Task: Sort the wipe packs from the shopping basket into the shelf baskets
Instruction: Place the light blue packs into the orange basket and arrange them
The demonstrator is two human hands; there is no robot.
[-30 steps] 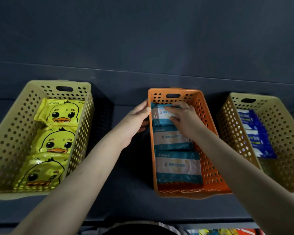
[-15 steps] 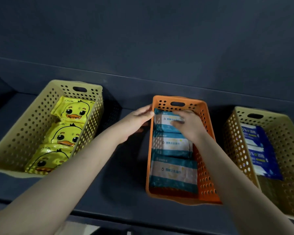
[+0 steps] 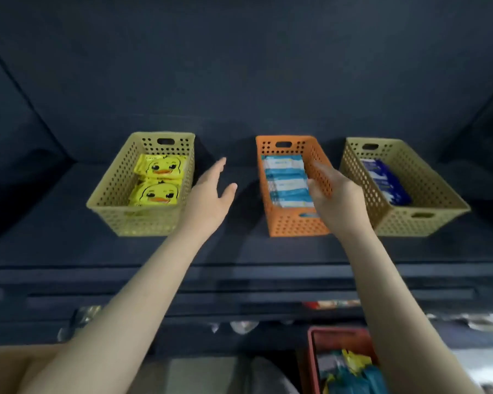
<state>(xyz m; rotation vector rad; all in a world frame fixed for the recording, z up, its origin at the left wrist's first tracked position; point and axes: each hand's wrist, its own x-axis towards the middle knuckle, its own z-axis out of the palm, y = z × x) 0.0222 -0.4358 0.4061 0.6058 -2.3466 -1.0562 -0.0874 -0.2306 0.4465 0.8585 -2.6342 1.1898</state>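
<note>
Orange plastic makes up the middle basket [image 3: 291,226] of 3 standing in a row on a dark shelf [image 3: 54,223], and in it we see teal and white packs [image 3: 285,177] lying flat in a line from back to front. To its left, well apart, stands the left basket [image 3: 111,194], pale yellow and perforated, with 2 yellow duck packs [image 3: 160,169] showing above its near wall, lined up front to back. To the right of the middle basket stands the right basket [image 3: 427,194], the same pale yellow, holding blue packs [image 3: 384,180] toward its left wall. Our left hand [image 3: 208,200] hangs over the bare shelf between the left basket and the middle basket, fingers straight and together, thumb spread wide, holding nothing and touching neither basket. Our right hand [image 3: 333,200] is raised at the right wall of the middle basket, fingers loosely extended and thumb toward the teal and white packs, with nothing held. Motion blur keeps us from telling whether it touches that wall. Low at the right of the view, below the shelf, we see the red shopping basket [image 3: 310,345], partly hidden by the right forearm, with yellow and teal packs [image 3: 353,362] heaped inside. How many, we cannot tell.
</note>
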